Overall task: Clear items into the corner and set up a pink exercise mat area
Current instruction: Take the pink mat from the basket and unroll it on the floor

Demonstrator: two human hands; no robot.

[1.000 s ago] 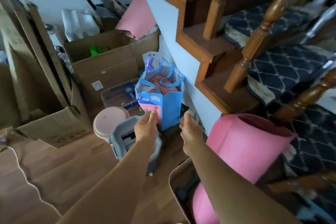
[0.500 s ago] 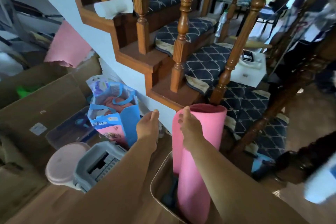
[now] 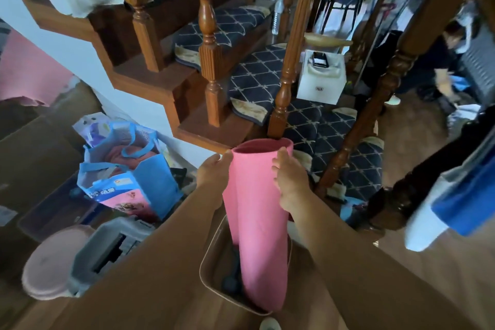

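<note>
A rolled pink exercise mat (image 3: 255, 225) stands upright in a tan bin (image 3: 214, 282) at the bottom centre, beside the wooden staircase. My left hand (image 3: 214, 173) touches the left side of the roll near its top rim. My right hand (image 3: 290, 182) holds the right side near the top, fingers curled against the mat. Dark rounded items lie in the bin at the mat's base. A second pink sheet (image 3: 29, 72) hangs over cardboard boxes at the far left.
A blue tote bag (image 3: 128, 177) full of cloth, a grey plastic crate (image 3: 107, 252) and a pink round lid (image 3: 45, 268) crowd the floor at left. Cardboard boxes (image 3: 34, 142) stand behind them. Stair balusters (image 3: 288, 61) rise just beyond the mat. A white box (image 3: 321, 80) sits on the stairs.
My view swung right from the corner clutter toward the stairs. Both hands moved off the blue bag side and came onto the top of the rolled mat.
</note>
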